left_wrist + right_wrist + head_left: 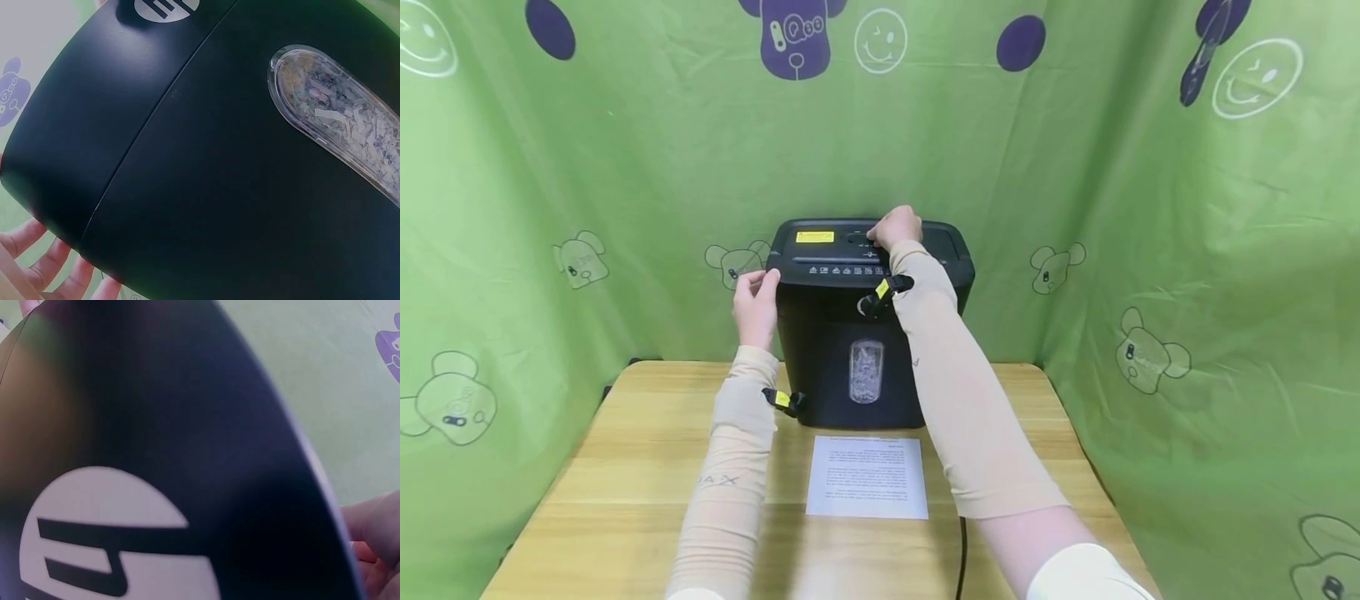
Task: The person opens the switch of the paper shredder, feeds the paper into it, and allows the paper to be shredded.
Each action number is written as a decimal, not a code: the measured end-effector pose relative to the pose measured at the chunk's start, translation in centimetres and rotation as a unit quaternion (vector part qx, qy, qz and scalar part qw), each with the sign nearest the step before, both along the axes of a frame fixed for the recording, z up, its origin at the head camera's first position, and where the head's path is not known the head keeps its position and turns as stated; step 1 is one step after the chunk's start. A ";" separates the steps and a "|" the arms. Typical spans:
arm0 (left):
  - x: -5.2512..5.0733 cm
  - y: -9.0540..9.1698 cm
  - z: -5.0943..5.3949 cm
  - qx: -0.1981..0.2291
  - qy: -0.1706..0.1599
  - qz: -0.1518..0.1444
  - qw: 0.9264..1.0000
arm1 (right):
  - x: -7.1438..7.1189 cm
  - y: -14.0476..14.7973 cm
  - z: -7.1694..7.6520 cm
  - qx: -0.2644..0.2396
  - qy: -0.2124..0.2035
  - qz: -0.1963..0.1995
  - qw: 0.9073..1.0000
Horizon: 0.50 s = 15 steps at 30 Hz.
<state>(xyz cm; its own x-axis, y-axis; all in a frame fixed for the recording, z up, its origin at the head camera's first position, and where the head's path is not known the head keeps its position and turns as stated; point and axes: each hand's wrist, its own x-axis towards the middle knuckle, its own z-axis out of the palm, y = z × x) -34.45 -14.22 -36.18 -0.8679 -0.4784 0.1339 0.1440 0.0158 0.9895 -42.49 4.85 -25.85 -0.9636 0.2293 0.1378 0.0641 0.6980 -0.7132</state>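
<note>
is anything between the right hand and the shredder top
Nothing visible: in the head view, the right hand is right at the top of the shredder, by the controls. The printed sheet lies lower down on the table.

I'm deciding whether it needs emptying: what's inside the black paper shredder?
Through the paper shredder's clear window, shredded paper shows, mostly whitish bits. The opaque casing covers the rest, so how full it is beyond the window cannot be seen.
</note>
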 end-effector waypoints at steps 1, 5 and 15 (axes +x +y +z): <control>-0.1 -0.1 0.0 0.001 0.000 -0.001 1.000 | 0.0 0.0 0.0 -0.002 0.000 0.001 1.000; -0.3 -0.3 0.0 0.002 0.002 0.001 1.000 | 0.0 -0.3 0.1 -0.008 0.001 0.000 1.000; -0.3 -0.4 -0.2 0.001 -0.004 -0.002 1.000 | 0.0 -0.3 -0.1 0.000 0.006 0.002 1.000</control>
